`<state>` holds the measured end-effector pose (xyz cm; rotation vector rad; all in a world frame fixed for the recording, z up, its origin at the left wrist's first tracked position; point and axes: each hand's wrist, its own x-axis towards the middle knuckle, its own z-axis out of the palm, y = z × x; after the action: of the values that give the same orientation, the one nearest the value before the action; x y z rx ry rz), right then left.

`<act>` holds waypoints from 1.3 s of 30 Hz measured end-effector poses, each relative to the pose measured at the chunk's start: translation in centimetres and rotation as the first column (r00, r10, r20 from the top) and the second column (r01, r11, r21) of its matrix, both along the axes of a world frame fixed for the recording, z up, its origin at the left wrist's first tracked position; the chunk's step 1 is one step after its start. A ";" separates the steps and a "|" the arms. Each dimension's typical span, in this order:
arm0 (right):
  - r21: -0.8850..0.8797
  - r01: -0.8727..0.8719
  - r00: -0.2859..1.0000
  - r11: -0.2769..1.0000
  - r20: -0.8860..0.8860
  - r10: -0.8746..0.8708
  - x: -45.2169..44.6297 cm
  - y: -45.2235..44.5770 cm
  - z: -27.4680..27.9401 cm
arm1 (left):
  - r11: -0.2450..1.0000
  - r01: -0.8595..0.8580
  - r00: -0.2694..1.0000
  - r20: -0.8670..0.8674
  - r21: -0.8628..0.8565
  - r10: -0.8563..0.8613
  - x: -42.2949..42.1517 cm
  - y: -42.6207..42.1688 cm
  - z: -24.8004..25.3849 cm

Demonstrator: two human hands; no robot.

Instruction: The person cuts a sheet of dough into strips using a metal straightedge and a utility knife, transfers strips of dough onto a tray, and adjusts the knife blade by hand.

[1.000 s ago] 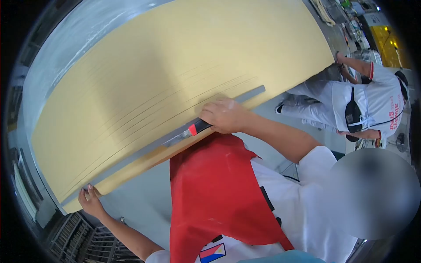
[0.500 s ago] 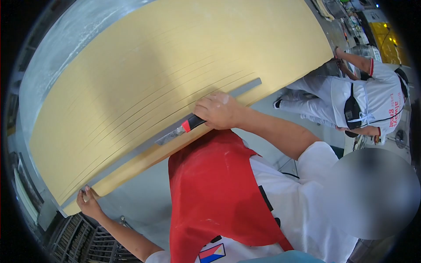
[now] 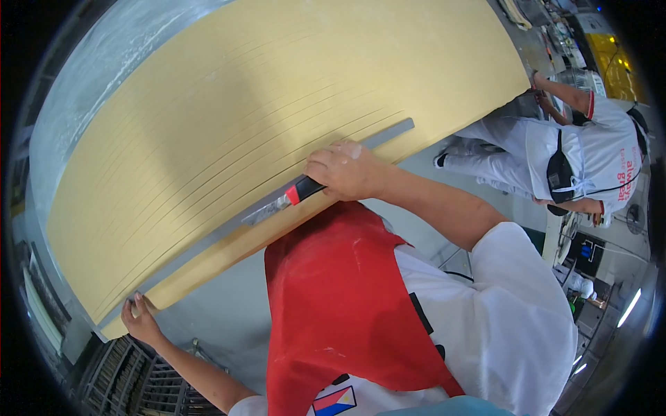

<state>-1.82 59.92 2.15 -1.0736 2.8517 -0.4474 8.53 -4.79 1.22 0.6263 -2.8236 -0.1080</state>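
A large pale-yellow sheet with several thin, roughly parallel lines covers the worktop. Along its near edge lies a long grey metal strip, slanting from lower left to upper right. My right hand is closed round a knife with a black and red handle and rests over the strip. The knife's wide blade points down and left, beside the strip. My left hand pinches the strip near its lower left end, at the sheet's edge. Below the strip, a narrow yellow band of the sheet shows.
A grey worktop shows beyond the sheet at the upper left. A co-worker in white stands at the right, at the sheet's far end. Metal racks are at the lower left. My red apron touches the near edge.
My right hand, with the knife, and the strip's right end have moved slightly up and left. More lines show on the sheet. The blurred round patch at the right is gone.
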 end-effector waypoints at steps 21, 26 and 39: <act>-0.105 -0.018 0.993 0.994 0.110 0.030 -0.9 0.2 0.8 | 0.981 -0.190 0.766 0.629 0.027 0.130 -5.1 0.8 3.5; -0.155 0.025 0.970 0.988 0.243 0.014 -0.9 0.3 0.4 | 0.918 -0.191 0.816 0.576 0.348 -0.049 -4.7 -2.7 0.9; -0.135 -0.017 0.915 0.991 0.397 0.070 -5.0 -1.9 3.1 | 0.931 -0.365 0.662 0.696 -0.022 0.277 -6.5 4.9 6.4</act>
<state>-6.83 57.98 5.24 -0.9309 2.4598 -0.7603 2.04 0.06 7.59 1.4626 -3.3480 0.0378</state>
